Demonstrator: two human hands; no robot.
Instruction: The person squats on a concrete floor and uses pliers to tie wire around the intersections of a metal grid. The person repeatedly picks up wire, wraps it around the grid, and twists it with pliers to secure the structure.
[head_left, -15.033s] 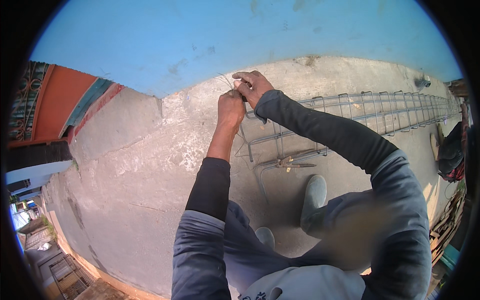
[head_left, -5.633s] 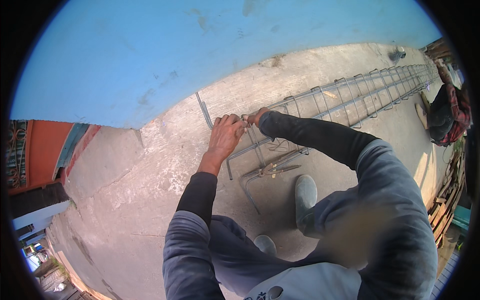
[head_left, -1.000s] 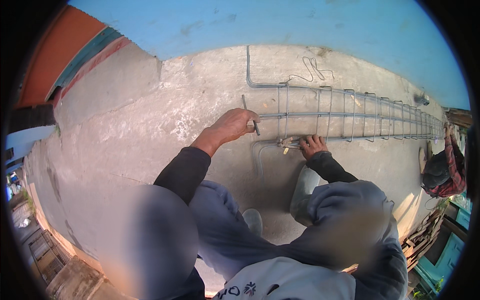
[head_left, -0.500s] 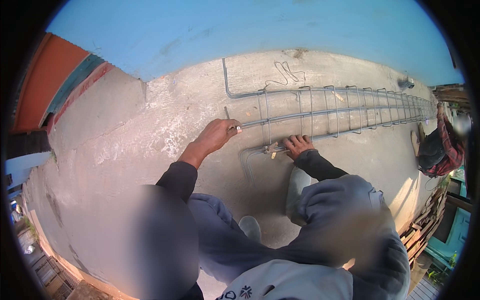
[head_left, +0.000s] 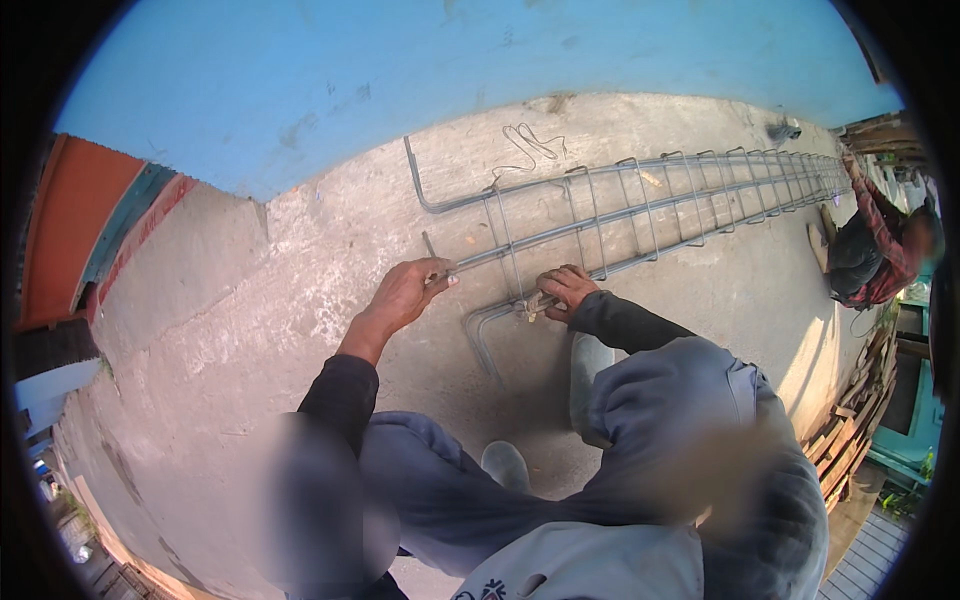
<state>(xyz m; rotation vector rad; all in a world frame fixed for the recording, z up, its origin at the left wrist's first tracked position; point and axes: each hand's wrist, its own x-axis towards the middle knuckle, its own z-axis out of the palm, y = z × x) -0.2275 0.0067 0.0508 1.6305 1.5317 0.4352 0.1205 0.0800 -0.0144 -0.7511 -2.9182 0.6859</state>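
My left hand [head_left: 402,292] is closed in a pinch on the near end of the middle bars [head_left: 548,235], where a short bent piece stands up past my fingertips. Just right of it and slightly nearer me, my right hand [head_left: 568,287] curls over the lower bars [head_left: 628,262], beside a rusty tool [head_left: 531,306]; I cannot tell whether my fingers grip it. If that tool is loose, a jolt to the bars could knock it off. Below my left hand, the hooked ends [head_left: 478,335] of the lower bars point back at my boots, and could catch a leg if I shift carelessly. Beyond both hands lie the upper bar [head_left: 455,205] and a looped wire [head_left: 533,143]. The cage [head_left: 648,215] runs off to my right toward a co-worker [head_left: 880,250]; a tug from there could pull the bars through my pinch.
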